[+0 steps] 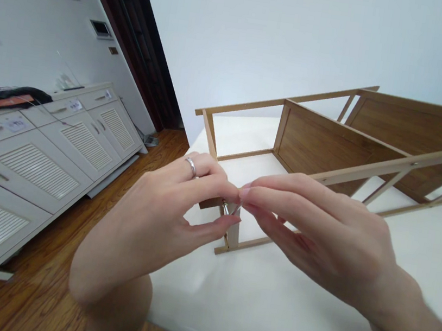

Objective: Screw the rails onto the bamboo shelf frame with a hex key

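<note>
My left hand (pixel 174 208), with a ring on one finger, pinches a small shiny metal piece (pixel 226 208) between thumb and fingers. Its kind is too small to make out. The fingertips of my right hand (pixel 318 231) are pressed together and meet those of my left hand, beside a thin clear sliver (pixel 238 206). What my right fingers grip is hidden. Just behind both hands, a wooden shelf frame (pixel 249 105) lies on its side, with brown panels (pixel 319 138) set between its rails.
The frame rests on a white table (pixel 195 288), whose edge is near me. To the left stands a white cabinet (pixel 53 158) with slatted doors, across a wooden floor (pixel 64 253). A dark doorway (pixel 136 38) is behind, beside a white wall (pixel 305 35).
</note>
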A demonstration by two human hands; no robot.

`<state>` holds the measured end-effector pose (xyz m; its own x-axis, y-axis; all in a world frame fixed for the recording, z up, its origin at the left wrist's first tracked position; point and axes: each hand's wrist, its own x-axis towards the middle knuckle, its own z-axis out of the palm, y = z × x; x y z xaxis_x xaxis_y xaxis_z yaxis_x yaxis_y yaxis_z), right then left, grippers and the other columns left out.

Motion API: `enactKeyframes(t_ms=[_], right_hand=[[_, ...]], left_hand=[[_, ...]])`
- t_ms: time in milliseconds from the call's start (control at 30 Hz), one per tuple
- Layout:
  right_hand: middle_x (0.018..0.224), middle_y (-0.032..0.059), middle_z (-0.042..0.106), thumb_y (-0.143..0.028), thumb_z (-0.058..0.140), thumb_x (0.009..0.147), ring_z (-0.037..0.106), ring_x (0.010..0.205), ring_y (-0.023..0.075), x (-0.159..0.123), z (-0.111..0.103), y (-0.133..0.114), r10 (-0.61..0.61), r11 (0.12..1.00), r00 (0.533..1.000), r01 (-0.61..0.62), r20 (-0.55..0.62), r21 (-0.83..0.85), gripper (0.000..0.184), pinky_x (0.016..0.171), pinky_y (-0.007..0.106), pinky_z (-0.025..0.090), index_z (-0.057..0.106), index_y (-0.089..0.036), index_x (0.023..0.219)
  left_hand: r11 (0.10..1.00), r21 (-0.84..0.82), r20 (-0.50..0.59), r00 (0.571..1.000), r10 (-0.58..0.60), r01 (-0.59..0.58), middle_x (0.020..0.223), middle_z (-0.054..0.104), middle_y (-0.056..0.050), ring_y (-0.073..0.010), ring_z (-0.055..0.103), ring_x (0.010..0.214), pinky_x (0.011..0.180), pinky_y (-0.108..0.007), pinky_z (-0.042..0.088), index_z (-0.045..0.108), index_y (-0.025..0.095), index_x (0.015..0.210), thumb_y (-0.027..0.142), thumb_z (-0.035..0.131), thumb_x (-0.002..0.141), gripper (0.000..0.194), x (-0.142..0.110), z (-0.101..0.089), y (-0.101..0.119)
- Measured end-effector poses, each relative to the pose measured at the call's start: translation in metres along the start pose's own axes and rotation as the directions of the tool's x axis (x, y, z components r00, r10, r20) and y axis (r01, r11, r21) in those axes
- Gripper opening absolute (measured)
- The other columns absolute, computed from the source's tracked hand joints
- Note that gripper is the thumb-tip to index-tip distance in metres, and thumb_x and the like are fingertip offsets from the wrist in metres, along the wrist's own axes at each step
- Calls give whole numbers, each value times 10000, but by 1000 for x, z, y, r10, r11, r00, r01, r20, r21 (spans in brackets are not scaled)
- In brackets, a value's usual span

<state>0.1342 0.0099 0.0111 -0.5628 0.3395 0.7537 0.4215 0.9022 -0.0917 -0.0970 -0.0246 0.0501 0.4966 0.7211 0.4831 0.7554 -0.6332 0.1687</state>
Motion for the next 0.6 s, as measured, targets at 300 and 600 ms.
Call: enactKeyframes(t_ms=[300, 600], right_hand=[[871, -7, 730, -273, 576, 1036, 651, 645, 111, 2, -12, 6, 55, 998, 993, -51, 103, -39, 153, 552, 241, 450, 689, -235, 939], [677, -51, 672, -158, 659, 961, 543, 506, 95, 3, -10, 10, 111, 990, 928, -135, 356, 45, 108, 516, 242, 323, 665, -213, 867]], left_hand=[[999, 12, 53, 997, -48, 47, 1083, 629, -20, -150, 634, 909, 794, -260, 533, 661, 267, 1162, 388, 745, 916, 287, -2, -3, -15], [989, -24, 151, 979, -140, 146, 919, 758, 21, -153, 702, 789, 712, -259, 512, 695, 261, 1064, 504, 736, 918, 287, 0, -2, -19]])
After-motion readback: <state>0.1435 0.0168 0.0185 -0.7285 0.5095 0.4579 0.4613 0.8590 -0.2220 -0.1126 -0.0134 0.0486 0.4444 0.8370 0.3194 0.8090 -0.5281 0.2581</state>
